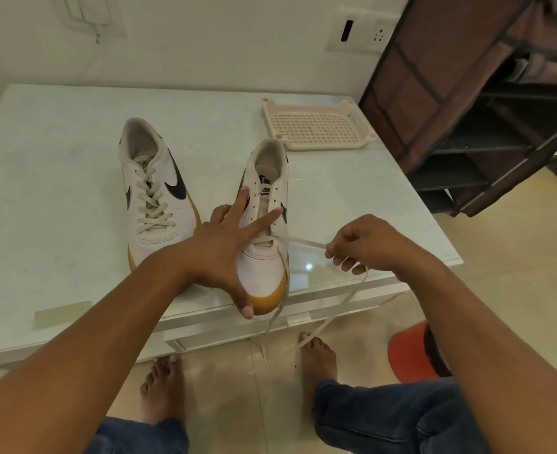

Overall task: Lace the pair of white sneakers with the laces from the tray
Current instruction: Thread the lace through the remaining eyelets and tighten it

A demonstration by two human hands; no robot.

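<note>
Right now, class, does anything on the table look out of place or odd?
Yes: the right sneaker sits toe-first at the table edge, and its loose lace dangles past that edge towards the floor.

Taking the nearer sneaker (264, 267) as the dial's centre, with twelve toward the wall: at ten o'clock the laced sneaker (152, 198) stands close, and the left hand (221, 247), fingers spread, fills the gap between the two. At one o'clock the tray (306, 108) lies near the heel, with a strip of table (57, 191) between. Three o'clock is bare glass out to the edge. At four o'clock the lace (303, 240) stretches across to the right hand (365, 244), which pinches it. At five o'clock loose ends hang over the table's front. Beyond the laced sneaker, nine o'clock is wide open.
</note>
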